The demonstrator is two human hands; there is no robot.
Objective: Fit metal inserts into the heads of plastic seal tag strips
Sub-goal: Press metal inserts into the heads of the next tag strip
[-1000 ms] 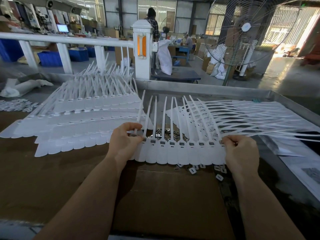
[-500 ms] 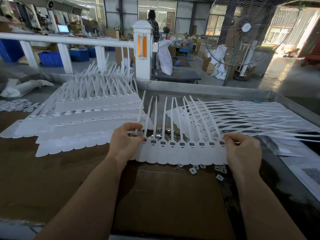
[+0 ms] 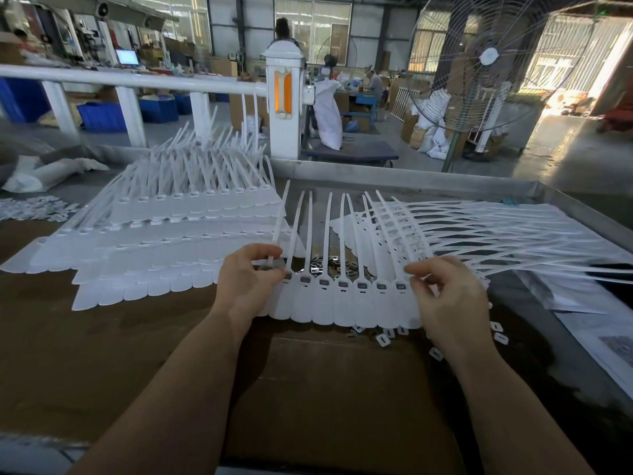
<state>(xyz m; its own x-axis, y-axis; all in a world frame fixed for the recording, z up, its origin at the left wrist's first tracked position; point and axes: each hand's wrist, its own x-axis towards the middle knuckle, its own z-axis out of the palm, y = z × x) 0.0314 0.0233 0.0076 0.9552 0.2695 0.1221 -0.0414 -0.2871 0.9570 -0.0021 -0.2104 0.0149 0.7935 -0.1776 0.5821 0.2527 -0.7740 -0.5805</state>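
the left grip (image 3: 251, 281) is pinched on the left end of a strip row (image 3: 342, 303), thumb and fingers closed around a tail. the right grip (image 3: 442, 296) is pinched on the row's right end. between the grips the heads are lined up, tails pointing away. just beyond the row metal inserts (image 3: 334, 265) are heaped on the counter (image 3: 102, 354); white caps (image 3: 383, 338) lie below it.

white seal strips (image 3: 342, 303), brown table (image 3: 102, 354)

factory hall | white railing (image 3: 137, 82) | standing fan (image 3: 486, 60) | bright windows (image 3: 311, 25)
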